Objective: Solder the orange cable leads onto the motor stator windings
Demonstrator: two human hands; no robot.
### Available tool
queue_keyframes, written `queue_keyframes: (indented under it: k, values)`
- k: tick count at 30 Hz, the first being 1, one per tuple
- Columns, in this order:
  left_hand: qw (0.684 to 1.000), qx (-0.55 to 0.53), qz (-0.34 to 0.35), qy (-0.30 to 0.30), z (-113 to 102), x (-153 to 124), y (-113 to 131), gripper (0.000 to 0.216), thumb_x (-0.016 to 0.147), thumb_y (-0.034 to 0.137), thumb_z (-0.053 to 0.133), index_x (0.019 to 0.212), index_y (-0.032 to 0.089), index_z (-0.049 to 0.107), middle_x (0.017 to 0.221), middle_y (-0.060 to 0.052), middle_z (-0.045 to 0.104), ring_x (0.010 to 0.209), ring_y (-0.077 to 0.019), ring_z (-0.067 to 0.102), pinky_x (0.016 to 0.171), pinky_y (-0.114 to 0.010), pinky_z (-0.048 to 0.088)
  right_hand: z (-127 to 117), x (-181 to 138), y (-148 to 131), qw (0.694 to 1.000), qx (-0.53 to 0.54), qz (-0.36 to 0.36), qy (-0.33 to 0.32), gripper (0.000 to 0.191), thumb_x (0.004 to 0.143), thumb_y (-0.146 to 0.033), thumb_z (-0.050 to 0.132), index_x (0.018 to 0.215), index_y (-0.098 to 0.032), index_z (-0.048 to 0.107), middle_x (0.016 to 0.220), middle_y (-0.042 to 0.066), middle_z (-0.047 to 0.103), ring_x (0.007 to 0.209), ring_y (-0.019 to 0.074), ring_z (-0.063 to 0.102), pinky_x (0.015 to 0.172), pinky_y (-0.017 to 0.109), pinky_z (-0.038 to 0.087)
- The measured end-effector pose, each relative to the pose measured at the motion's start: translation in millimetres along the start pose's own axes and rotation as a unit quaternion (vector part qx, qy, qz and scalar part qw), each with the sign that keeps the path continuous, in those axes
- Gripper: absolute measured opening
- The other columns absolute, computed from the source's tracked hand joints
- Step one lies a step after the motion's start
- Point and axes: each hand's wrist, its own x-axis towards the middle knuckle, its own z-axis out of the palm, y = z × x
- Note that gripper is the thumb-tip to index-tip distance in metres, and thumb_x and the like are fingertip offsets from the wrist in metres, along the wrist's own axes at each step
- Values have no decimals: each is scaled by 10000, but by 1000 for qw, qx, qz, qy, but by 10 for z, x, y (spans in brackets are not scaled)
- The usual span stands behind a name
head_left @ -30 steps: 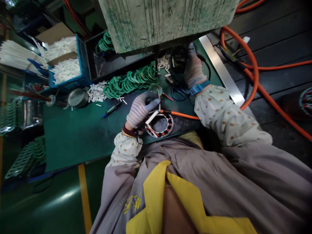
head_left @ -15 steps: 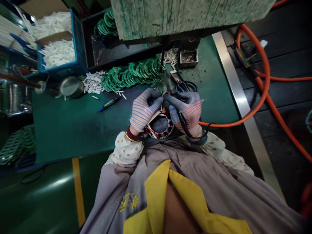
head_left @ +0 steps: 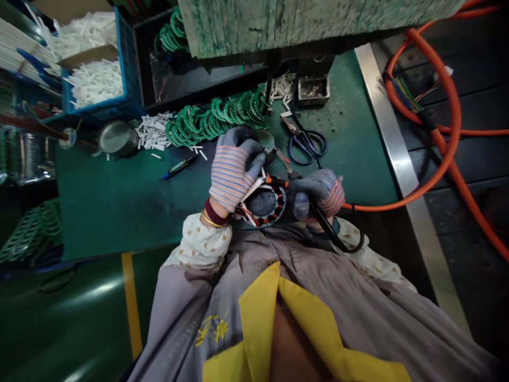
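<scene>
A round wound stator (head_left: 264,204) with red and copper coils rests at the near edge of the green bench (head_left: 119,196). My left hand (head_left: 234,170), in a striped glove, is closed on white sleeved wires at the stator's top. In its own striped glove, my right hand (head_left: 318,193) grips a soldering iron (head_left: 292,178) with a black handle and cord. The iron's tip points left at the wires beside an orange cable (head_left: 397,196).
Blue-handled scissors (head_left: 304,140) lie behind my hands. A row of green rings (head_left: 214,119), loose white sleeves (head_left: 153,138), a marker pen (head_left: 178,167) and a metal cup (head_left: 117,138) sit further back. A blue crate (head_left: 129,69) of white sleeves stands at left. A machine overhangs the bench.
My right hand came back from under the machine holding the soldering iron and brought it to the stator, then shifted a little right. My left hand stayed on the wires.
</scene>
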Motion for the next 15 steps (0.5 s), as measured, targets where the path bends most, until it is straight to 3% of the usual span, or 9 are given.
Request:
queue_keyframes:
  k: [3, 5, 10, 15]
  values:
    - [1000, 8, 10, -26, -8, 18, -99, 368, 1090, 569, 972, 1098, 267, 762, 1398, -129, 766, 1429, -398, 725, 1344, -577, 583, -27, -109, 19, 991, -42, -120, 49, 321, 1097, -589, 684, 1147, -367, 912, 925, 72, 784, 912, 320, 759, 870, 477, 595]
    - [999, 5, 14, -34, -30, 22, -147, 384, 1107, 584, 955, 1085, 265, 742, 1381, -126, 769, 1386, -386, 740, 1311, -576, 606, -9, -96, 19, 983, -75, -156, 60, 379, 1140, -605, 619, 1152, -372, 918, 896, 60, 791, 867, 299, 751, 827, 450, 581]
    - [997, 6, 52, -54, -80, 52, -211, 423, 1116, 613, 950, 1046, 271, 711, 1301, -103, 766, 1295, -366, 755, 1223, -571, 637, 32, -49, 46, 987, -92, -127, 33, 552, 1175, -704, 492, 1056, -374, 919, 819, 77, 759, 829, 305, 721, 820, 463, 574]
    - [993, 61, 79, -56, -104, 90, -207, 287, 1021, 368, 993, 1068, 269, 728, 1293, -108, 753, 1216, -366, 746, 1172, -591, 648, -1, -107, 88, 995, -70, -69, -20, 541, 1149, -739, 504, 1025, -383, 893, 868, 92, 775, 917, 332, 732, 893, 479, 594]
